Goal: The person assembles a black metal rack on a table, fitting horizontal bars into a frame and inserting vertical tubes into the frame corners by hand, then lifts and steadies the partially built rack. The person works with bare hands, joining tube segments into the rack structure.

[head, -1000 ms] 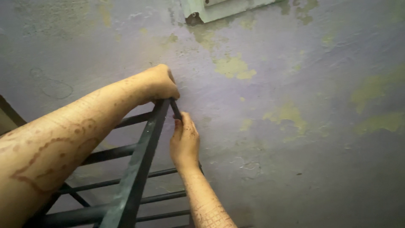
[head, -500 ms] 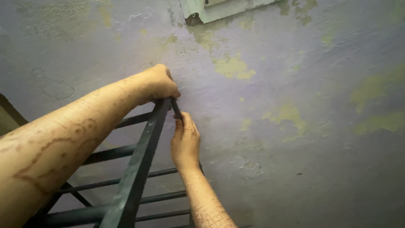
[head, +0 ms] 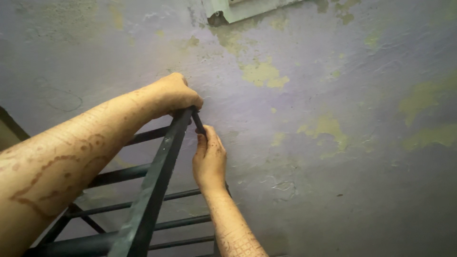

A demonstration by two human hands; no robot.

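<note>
A dark metal frame [head: 152, 185] with several crossbars leans against a purple wall, its top corner touching the wall. My left hand [head: 176, 95] is closed over that top corner, fingers wrapped round the far side. My right hand [head: 208, 159] sits just below, fingers curled round the thin upright bar that runs down along the wall. Both forearms carry reddish-brown drawn patterns.
The purple plaster wall [head: 333, 181] fills the view, with yellow-green patches where paint has flaked. A pale green ledge or box [head: 243, 8] juts out at the top edge. A dark strip [head: 9, 126] shows at the far left.
</note>
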